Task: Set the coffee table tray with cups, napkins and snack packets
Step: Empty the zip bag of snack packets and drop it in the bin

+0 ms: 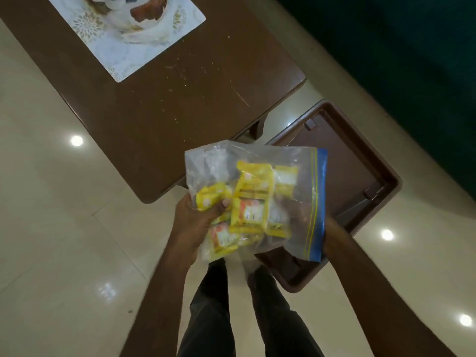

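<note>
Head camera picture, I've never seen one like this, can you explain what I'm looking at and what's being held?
It is shot from a camera worn on a person's head, looking down at their own arms and legs. The left hand grips a clear zip bag of yellow snack packets; the right hand, mostly hidden, holds the bag's blue sealed edge. Beneath lies an empty brown tray on the tiled floor. Beyond it stands a brown coffee table carrying a white patterned mat.

A clear zip bag [296,181] of yellow snack packets [253,199] is held above the brown tray [365,176], which lies empty on the floor at 3 o'clock.
</note>
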